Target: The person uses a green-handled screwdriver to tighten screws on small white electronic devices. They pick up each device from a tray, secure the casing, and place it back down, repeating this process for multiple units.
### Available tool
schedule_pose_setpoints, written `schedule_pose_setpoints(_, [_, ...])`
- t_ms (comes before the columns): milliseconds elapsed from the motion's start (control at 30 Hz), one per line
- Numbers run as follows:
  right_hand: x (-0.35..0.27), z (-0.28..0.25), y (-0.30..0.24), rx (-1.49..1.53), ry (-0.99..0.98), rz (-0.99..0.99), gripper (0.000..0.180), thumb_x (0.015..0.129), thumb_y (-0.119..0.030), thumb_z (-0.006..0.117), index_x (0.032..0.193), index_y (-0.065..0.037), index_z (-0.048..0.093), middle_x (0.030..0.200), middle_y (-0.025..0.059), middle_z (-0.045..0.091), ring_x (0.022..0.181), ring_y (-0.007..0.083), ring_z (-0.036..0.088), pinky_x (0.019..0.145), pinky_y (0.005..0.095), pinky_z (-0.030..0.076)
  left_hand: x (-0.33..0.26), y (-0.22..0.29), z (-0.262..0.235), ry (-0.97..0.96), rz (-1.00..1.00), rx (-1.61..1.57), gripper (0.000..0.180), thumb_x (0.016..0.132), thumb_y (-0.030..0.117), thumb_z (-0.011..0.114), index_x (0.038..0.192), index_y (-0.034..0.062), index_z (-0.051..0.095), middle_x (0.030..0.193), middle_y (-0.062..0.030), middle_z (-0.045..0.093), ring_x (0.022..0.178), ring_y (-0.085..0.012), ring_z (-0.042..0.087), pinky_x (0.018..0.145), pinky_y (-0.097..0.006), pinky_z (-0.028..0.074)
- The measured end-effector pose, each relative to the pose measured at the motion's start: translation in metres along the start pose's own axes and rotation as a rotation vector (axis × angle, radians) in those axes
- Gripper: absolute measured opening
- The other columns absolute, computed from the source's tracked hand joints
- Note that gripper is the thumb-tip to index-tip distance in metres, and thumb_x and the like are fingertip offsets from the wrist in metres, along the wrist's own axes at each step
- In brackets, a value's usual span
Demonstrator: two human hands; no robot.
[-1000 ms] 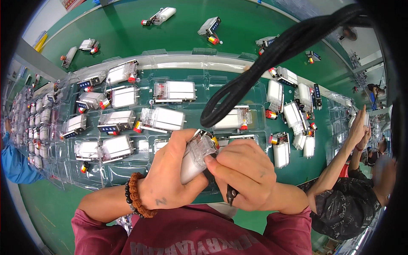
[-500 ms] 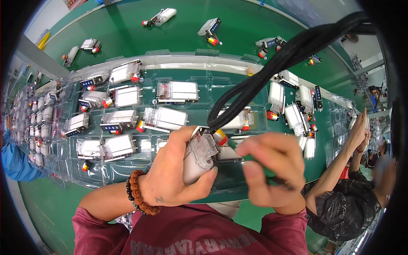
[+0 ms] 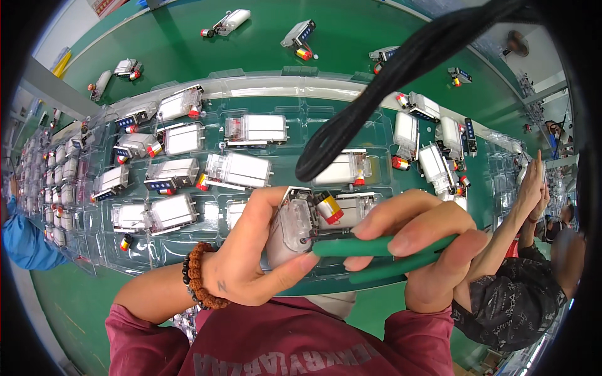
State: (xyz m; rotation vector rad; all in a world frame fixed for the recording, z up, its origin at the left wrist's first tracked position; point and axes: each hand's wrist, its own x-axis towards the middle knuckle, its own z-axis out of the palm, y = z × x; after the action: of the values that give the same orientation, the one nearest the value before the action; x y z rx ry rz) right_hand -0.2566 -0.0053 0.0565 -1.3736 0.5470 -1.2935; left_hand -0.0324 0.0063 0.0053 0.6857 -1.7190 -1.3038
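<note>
Holding the unit [image 3: 285, 241] in your left hand [image 3: 248, 260], you have it just above the near edge of the tray, roughly in the middle of the view, its clear housing [image 3: 298, 219] facing up and its white part lower down in your palm. Your left fingers are gripping it, with the thumb across its lower end. A red-and-yellow cylinder [image 3: 328, 208] leans out on the housing's right side.

Your right hand [image 3: 433, 244] has changed most: half a second ago it was a blur set apart from the unit, the tool [image 3: 351, 248] mostly hidden in it. Now its fingers are closed around that tool, and two green handles point left. One handle's end has come to your left thumb tip, by the housing's lower corner; whether it touches the unit or only the thumb, you cannot tell here. That seems to put the handle end, rather than the dark end, at the work, and to bring both hands back to one spot.

Around you, the clear tray [image 3: 313, 128] carries other units [image 3: 260, 128], with more lying loose at its right and on the green table [image 3: 188, 53] beyond. A black cable [image 3: 376, 100] hangs over the tray. At right, a co-worker's hand [image 3: 532, 191] is raised.
</note>
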Motion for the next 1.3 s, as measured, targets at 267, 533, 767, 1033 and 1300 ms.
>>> schedule_pose_setpoints(267, [-0.001,-0.006,-0.001,-0.193,-0.053,0.018,0.022,0.088,-0.011,0.073,0.097,-0.001,0.056,0.097,0.0238,0.063,0.069,0.0279,0.071,0.062,0.0363,0.062,-0.002,0.001,0.000,0.033,-0.043,0.081,0.056,0.082,0.002,0.065,0.129,-0.0049,0.036,0.100,-0.0071,0.056,0.085,-0.0102,0.053,0.075,-0.029,0.047])
schedule_pose_setpoints(533, [0.004,0.009,0.003,-0.075,0.006,0.090,0.024,0.076,0.006,0.075,0.099,0.002,0.067,0.096,0.0220,0.070,0.081,0.0261,0.072,0.071,0.0334,0.060,0.002,0.000,0.003,0.068,-0.007,0.196,0.054,0.077,0.005,0.068,0.121,-0.0037,0.039,0.090,-0.0080,0.059,0.077,-0.0127,0.056,0.069,-0.030,0.049])
schedule_pose_setpoints(767, [0.015,0.007,0.001,-0.160,-0.145,0.044,0.024,0.073,0.006,0.078,0.096,-0.001,0.073,0.098,0.0198,0.073,0.082,0.0254,0.072,0.069,0.0318,0.059,-0.002,0.007,-0.015,0.021,-0.089,0.156,0.054,0.074,0.006,0.069,0.120,-0.0018,0.041,0.089,-0.0115,0.061,0.074,-0.0178,0.058,0.068,-0.033,0.050])
schedule_pose_setpoints(1033, [0.022,0.007,0.008,-0.282,-0.284,-0.029,0.022,0.074,0.002,0.079,0.095,-0.001,0.074,0.098,0.0188,0.073,0.075,0.0243,0.070,0.065,0.0313,0.057,-0.001,0.007,-0.015,-0.001,-0.162,0.240,0.059,0.073,0.006,0.071,0.122,-0.0016,0.039,0.087,-0.0214,0.062,0.077,-0.0422,0.065,0.068,-0.041,0.051])
schedule_pose_setpoints(1300, [0.020,0.008,0.008,-0.418,-0.309,-0.162,0.025,0.072,0.003,0.079,0.096,0.000,0.073,0.096,0.0187,0.072,0.073,0.0251,0.069,0.063,0.0316,0.056,-0.002,0.004,-0.007,0.026,-0.181,0.336,0.062,0.075,0.005,0.070,0.125,-0.0014,0.035,0.089,-0.0270,0.063,0.079,-0.0499,0.064,0.066,-0.048,0.052])
